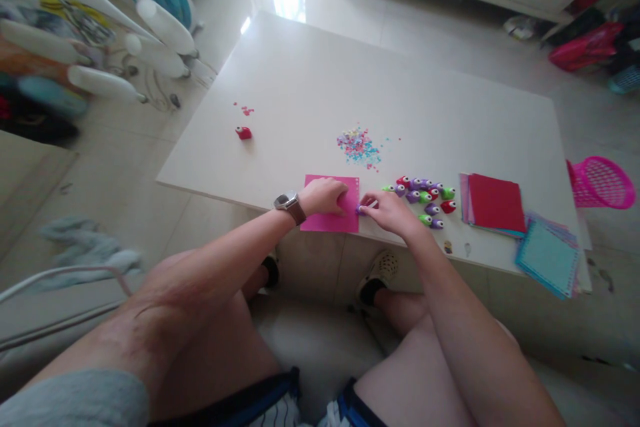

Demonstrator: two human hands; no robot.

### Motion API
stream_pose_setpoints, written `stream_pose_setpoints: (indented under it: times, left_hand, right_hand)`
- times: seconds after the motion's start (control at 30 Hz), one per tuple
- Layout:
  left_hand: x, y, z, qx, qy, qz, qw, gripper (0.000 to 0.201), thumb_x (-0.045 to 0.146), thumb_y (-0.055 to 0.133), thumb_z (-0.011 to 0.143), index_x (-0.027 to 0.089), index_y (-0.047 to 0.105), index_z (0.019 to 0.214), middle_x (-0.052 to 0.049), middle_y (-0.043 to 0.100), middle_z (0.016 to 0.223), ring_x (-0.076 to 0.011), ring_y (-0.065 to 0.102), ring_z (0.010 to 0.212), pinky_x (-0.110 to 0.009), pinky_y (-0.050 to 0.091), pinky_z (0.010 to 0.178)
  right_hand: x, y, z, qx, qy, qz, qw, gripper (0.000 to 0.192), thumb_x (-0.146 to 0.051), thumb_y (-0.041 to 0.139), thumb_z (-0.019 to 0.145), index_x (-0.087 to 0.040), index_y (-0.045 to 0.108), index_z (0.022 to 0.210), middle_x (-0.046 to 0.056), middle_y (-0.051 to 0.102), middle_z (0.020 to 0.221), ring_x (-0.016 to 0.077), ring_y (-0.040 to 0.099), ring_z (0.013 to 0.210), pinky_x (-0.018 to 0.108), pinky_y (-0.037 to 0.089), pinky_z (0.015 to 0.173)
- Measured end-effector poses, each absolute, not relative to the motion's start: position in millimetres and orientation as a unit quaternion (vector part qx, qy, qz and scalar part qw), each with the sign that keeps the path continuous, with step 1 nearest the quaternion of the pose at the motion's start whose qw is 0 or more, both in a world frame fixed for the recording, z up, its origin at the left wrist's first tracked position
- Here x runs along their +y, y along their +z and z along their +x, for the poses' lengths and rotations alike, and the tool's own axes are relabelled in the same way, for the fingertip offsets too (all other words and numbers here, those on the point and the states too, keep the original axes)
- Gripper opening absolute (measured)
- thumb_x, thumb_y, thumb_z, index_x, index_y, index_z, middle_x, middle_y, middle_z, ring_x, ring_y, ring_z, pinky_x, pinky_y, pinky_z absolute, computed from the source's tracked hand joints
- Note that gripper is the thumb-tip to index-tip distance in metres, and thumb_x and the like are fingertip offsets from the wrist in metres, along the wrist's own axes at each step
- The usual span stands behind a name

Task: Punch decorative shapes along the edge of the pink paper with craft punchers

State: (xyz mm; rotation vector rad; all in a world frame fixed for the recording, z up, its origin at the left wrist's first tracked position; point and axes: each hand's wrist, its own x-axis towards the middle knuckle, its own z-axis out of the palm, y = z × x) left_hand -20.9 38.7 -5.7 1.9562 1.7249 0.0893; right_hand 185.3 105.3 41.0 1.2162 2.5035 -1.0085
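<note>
The left hand (324, 195) lies flat on a pink sheet of paper (327, 220) at the near edge of the white surface (310, 87), its fingers spread loosely and pressing the sheet down rather than closing around anything. A watch (289, 203) sits on that wrist. The right hand (387, 210) is at the sheet's right edge, its fingers pinched shut on a small purple punch (361, 208) that touches the paper's edge.

Just right of that hand is a cluster of small punches (425, 197) in purple, green and red, close together on the surface. Beyond the pink sheet, farther from the person, lies a scatter of tiny paper bits (357, 145) in pink, blue and white. A lone red punch (243, 133) stands well apart to the left, with a few pink bits near it. To the right lies a stack of coloured paper (495, 203) with a red sheet on top, and nearer the corner a blue sheet (547, 257). A pink basket (600, 181) stands on the floor beside the surface's right end
</note>
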Motion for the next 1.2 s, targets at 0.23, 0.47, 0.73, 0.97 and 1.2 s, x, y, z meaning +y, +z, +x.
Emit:
stream_pose_setpoints:
  times: [0.23, 0.47, 0.73, 0.97, 1.2]
  left_hand:
    - [40.6, -4.8, -20.7, 0.637, 0.03, 0.724, 0.263, 0.032, 0.048, 0.083, 0.082, 0.021, 0.077, 0.097, -0.009, 0.081, 0.097, -0.0249, 0.072, 0.083, -0.032, 0.039, 0.065]
    - [38.3, -3.1, -18.7, 0.643, 0.023, 0.718, 0.265, 0.036, 0.049, 0.082, 0.084, 0.02, 0.078, 0.105, -0.01, 0.082, 0.104, -0.0259, 0.073, 0.09, -0.032, 0.043, 0.069]
    - [39.8, -6.5, -18.9, 0.638, 0.024, 0.726, 0.257, 0.04, 0.053, 0.081, 0.082, 0.021, 0.08, 0.106, -0.01, 0.082, 0.103, -0.0265, 0.074, 0.089, -0.032, 0.043, 0.068]
    - [44.1, 5.9, -14.0, 0.647, 0.002, 0.706, 0.29, 0.07, 0.083, 0.053, 0.094, 0.02, 0.081, 0.105, -0.013, 0.083, 0.1, -0.0269, 0.075, 0.086, -0.033, 0.04, 0.066]
    - [44.4, 10.4, -5.0, 0.679, -0.005, 0.682, 0.272, 0.065, 0.08, 0.056, 0.096, 0.021, 0.083, 0.103, -0.013, 0.084, 0.105, -0.0282, 0.076, 0.093, -0.032, 0.043, 0.069]
  right_hand:
    - [104.5, 44.4, 183.7, 0.831, -0.357, 0.414, 0.097, 0.011, -0.014, 0.076, 0.096, -0.02, 0.084, 0.1, 0.007, 0.086, 0.105, 0.0213, 0.079, 0.098, 0.027, 0.054, 0.087]
    - [100.9, 38.7, 182.9, 0.836, -0.352, 0.414, 0.076, 0.009, -0.015, 0.076, 0.097, -0.021, 0.083, 0.1, 0.006, 0.086, 0.105, 0.0207, 0.078, 0.097, 0.027, 0.054, 0.088]
    - [100.2, 35.0, 180.4, 0.833, -0.367, 0.409, 0.058, 0.01, -0.013, 0.076, 0.095, -0.022, 0.081, 0.093, 0.005, 0.085, 0.1, 0.0199, 0.077, 0.094, 0.028, 0.052, 0.085]
    - [105.6, 22.9, 175.7, 0.803, -0.355, 0.473, 0.067, 0.01, -0.017, 0.084, 0.086, -0.02, 0.075, 0.089, 0.006, 0.082, 0.094, 0.0187, 0.074, 0.085, 0.026, 0.05, 0.073]
    - [111.5, 20.4, 171.5, 0.8, -0.293, 0.511, 0.114, 0.017, -0.023, 0.086, 0.08, -0.021, 0.07, 0.077, 0.003, 0.076, 0.08, 0.017, 0.068, 0.076, 0.026, 0.042, 0.065]
